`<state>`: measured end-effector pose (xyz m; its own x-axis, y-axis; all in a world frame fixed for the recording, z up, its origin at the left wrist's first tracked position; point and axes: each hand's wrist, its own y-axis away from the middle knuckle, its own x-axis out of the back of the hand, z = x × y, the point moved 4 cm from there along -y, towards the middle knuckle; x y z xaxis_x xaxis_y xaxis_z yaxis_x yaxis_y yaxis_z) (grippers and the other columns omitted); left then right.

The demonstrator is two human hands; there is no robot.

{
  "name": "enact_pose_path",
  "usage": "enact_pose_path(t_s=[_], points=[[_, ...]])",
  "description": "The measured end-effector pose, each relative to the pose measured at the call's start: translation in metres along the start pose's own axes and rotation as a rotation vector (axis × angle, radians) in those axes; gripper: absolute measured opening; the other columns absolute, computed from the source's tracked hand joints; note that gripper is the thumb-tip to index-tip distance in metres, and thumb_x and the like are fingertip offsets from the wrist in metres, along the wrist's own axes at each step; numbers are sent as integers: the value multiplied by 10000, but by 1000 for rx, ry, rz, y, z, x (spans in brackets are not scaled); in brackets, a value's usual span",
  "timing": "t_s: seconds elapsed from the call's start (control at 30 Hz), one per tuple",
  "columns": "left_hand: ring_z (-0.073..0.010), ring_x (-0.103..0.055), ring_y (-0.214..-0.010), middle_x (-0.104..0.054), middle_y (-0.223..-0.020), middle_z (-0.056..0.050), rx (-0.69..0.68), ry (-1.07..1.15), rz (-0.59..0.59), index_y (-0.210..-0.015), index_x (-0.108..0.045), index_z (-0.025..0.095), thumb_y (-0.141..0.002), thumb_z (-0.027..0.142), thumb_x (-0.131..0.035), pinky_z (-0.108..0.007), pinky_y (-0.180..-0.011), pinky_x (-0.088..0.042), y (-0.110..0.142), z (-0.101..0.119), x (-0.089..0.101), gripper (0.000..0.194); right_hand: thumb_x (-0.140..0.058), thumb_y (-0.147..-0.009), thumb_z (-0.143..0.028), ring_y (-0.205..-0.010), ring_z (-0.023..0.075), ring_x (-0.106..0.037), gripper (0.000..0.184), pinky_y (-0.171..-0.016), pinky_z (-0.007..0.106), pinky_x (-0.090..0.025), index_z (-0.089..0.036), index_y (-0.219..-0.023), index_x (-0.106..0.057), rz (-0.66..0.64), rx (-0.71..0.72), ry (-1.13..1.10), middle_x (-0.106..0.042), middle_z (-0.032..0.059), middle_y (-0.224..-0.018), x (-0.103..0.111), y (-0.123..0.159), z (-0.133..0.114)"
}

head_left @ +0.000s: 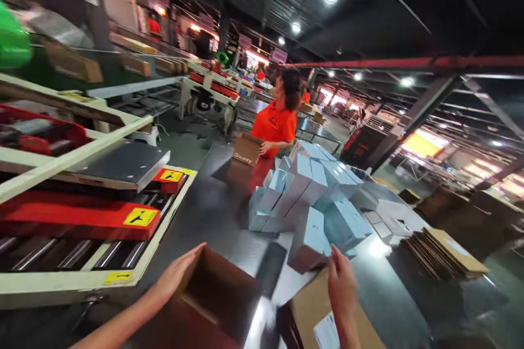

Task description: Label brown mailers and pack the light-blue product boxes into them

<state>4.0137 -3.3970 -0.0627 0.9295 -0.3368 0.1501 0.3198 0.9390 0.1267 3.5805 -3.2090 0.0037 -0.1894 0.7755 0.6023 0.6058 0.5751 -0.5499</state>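
An open brown cardboard box [223, 292] stands tilted in front of me, its inside dark and no contents visible. My left hand [184, 270] grips its left wall, fingers stretched along the upper edge. My right hand [343, 283] is over flat cardboard with a white label [326, 331], its fingers loosely bent and apart from any firm hold. Just beyond its fingertips is a light blue carton [309, 240]; whether they touch is blurred. More light blue cartons [298, 180] are piled behind it on the metal table [200, 202].
Across the table, a person in an orange shirt [275, 122] has a hand on another brown box [246, 148]. A roller conveyor with red guards [77, 215] runs along the left. Stacked flat cardboard [442, 253] lies at the right. A dark roll-like object [272, 267] is near my box.
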Motion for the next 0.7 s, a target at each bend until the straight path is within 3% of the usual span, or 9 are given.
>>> enact_pose_path(t_s=[0.1, 0.17, 0.27, 0.33, 0.4, 0.47, 0.53, 0.6, 0.7], points=[[-343, -525, -1337, -659, -1326, -118, -36, 52, -10, -1073, -756, 175, -648, 767, -543, -470, -1209, -289, -5, 3, -10, 759, -491, -893, -601, -1130, 296, -636, 596, -960, 406, -514, -167, -1272, -644, -33, 3, -102, -659, 162, -1243, 2, 23, 5], [-341, -529, -1334, -654, -1333, -127, -59, 49, -34, -1106, -752, 157, -665, 753, -532, -457, -1209, -294, -7, 6, -17, 773, -527, -877, -610, -1235, 318, -588, 621, -987, 424, -512, -169, -1302, -630, -122, 30, -131, -608, 170, -1345, -15, 31, -5], [-343, -532, -1329, -652, -1335, -121, -84, 35, -91, -1130, -752, 150, -684, 740, -529, -441, -1205, -308, -9, 10, -23, 773, -537, -886, -583, -1363, 339, -485, 645, -1043, 470, -485, -173, -1382, -573, -308, 169, -115, -463, 184, -1505, -64, 40, -42], [-350, -536, -1324, -656, -1329, -110, -109, 35, -131, -1127, -758, 157, -704, 720, -540, -452, -1200, -315, -9, 12, -23, 737, -562, -887, -531, -1420, 370, -404, 652, -1078, 536, -439, -182, -1436, -519, -509, 275, -4, -385, 188, -1561, -103, 49, -71], [-347, -538, -1322, -658, -1328, -93, -128, 27, -174, -1137, -759, 174, -722, 706, -546, -459, -1202, -312, -9, 10, -21, 707, -618, -863, -443, -1432, 412, -367, 638, -1081, 622, -388, -213, -1447, -507, -705, 355, 218, -393, 183, -1559, -134, 61, -93], [-339, -530, -1331, -650, -1342, -82, -134, 12, -205, -1163, -750, 186, -733, 706, -541, -458, -1206, -305, -10, 6, -17, 707, -693, -795, -308, -1380, 434, -433, 696, -1055, 662, -377, -252, -1459, -491, -810, 407, 464, -481, 178, -1498, -149, 69, -106], [-339, -519, -1340, -651, -1347, -78, -135, 10, -206, -1166, -748, 195, -728, 716, -539, -455, -1208, -303, -13, -2, -16, 712, -728, -726, -201, -1261, 408, -554, 785, -1021, 621, -418, -272, -1467, -479, -833, 422, 602, -608, 167, -1358, -149, 67, -115], [-340, -510, -1345, -652, -1351, -81, -137, 34, -180, -1155, -748, 203, -718, 720, -542, -441, -1203, -310, -18, -10, -18, 708, -731, -714, -187, -1138, 379, -621, 787, -965, 560, -467, -262, -1460, -491, -788, 381, 612, -678, 147, -1202, -134, 53, -122], [-344, -553, -1283, -679, -1304, -104, -102, 96, -111, -1125, -733, 198, -680, 702, -568, -425, -1148, -375, -28, -21, -27, 692, -686, -796, -290, -1059, 368, -624, 710, -910, 521, -496, -207, -1468, -474, -527, 353, 414, -666, 147, -1133, -91, 22, -141]])
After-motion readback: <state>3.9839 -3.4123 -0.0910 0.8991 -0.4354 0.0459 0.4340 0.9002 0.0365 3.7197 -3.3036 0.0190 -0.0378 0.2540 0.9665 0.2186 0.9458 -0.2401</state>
